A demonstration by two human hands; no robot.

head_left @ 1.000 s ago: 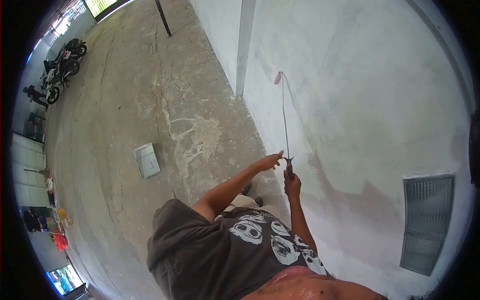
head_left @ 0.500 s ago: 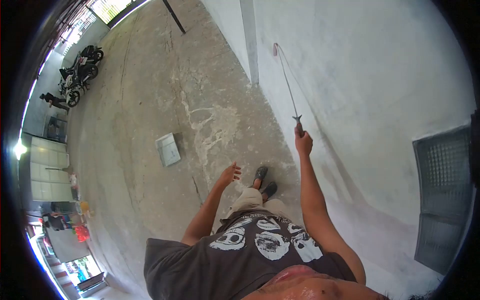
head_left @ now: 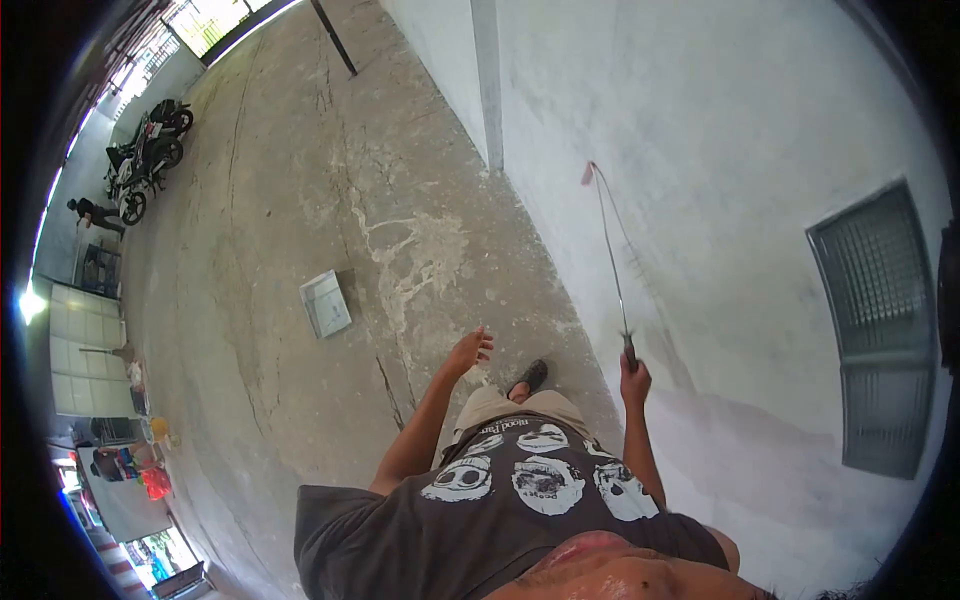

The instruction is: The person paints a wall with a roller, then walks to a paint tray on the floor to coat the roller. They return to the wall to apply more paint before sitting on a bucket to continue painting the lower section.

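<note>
My right hand (head_left: pixel 635 382) is wrapped round the dark handle of a paint roller (head_left: pixel 613 255) with a long thin metal rod. The small pinkish roller head (head_left: pixel 588 174) at its far end is at the pale wall (head_left: pixel 720 130). My left hand (head_left: pixel 470 351) hangs over the floor with its fingers apart and holds nothing. To the left of it, a light rectangular paint tray (head_left: pixel 326 304) lies on the concrete floor (head_left: pixel 270 370).
A glass-block window (head_left: pixel 875 320) is set in the wall at the right. Motorcycles (head_left: pixel 145 160) and a person in dark clothes (head_left: pixel 95 214) are at the far left. A dark post (head_left: pixel 334 38) stands at the top. Red and yellow items lie lower left.
My right hand has moved down and slightly right with the roller, and the roller head is lower in view. The view has shifted a little; one shoe now shows instead of two.
</note>
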